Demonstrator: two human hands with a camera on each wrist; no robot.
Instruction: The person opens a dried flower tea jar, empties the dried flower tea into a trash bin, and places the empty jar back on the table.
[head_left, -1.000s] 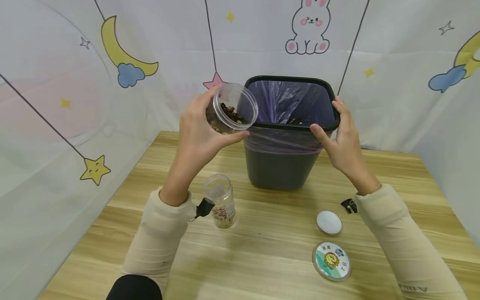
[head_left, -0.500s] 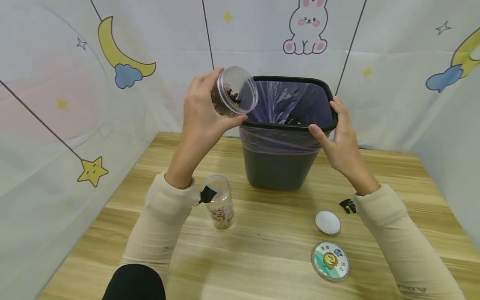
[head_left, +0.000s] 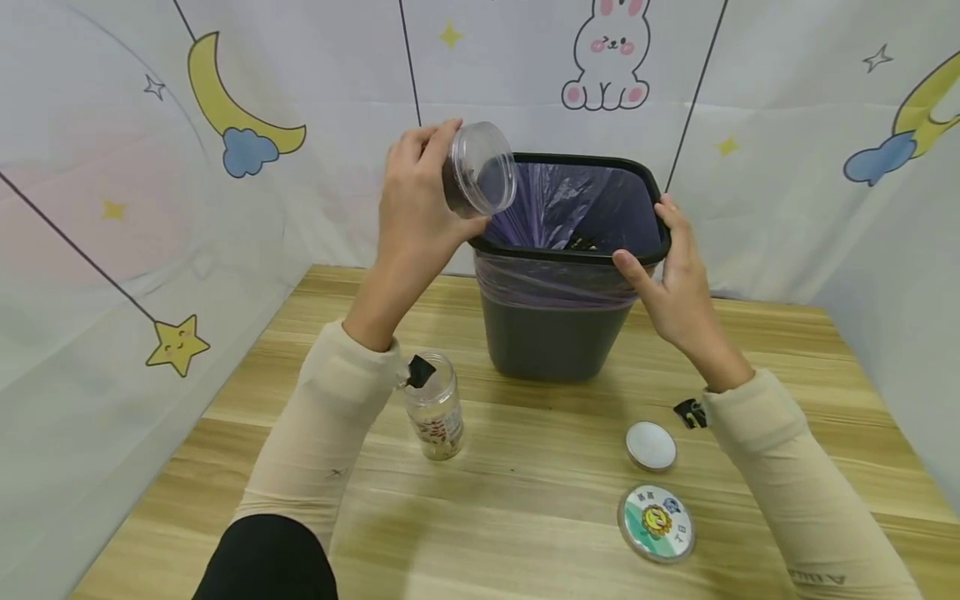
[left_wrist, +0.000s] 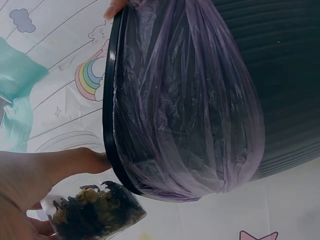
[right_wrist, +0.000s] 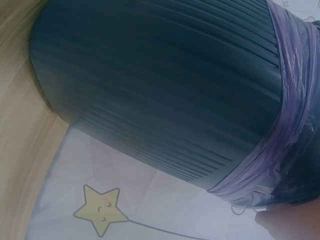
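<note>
My left hand (head_left: pixel 420 196) grips a clear plastic jar (head_left: pixel 483 171), tilted with its open mouth toward the left rim of a dark trash bin (head_left: pixel 558 337). Dark and yellowish dried bits (left_wrist: pixel 95 210) fill part of this jar in the left wrist view. A purple bag (head_left: pixel 547 192) lines the bin and folds over its outside. Dark bits (head_left: pixel 581 243) lie inside the bag. My right hand (head_left: pixel 678 292) holds the bin's right front corner, thumb on the near rim and fingers on the side.
On the wood-grain table (head_left: pixel 525 517), a second clear jar (head_left: pixel 437 417) stands lidless below my left forearm, with reddish and pale contents low inside. Two round lids lie at right: a plain white one (head_left: pixel 651 446) and a printed one (head_left: pixel 657 522). A cartoon-patterned cloth (head_left: pixel 337 67) hangs behind.
My left hand has raised the jar and tipped its mouth further toward the bin, so its contents no longer show in the head view. My right hand stays on the rim.
</note>
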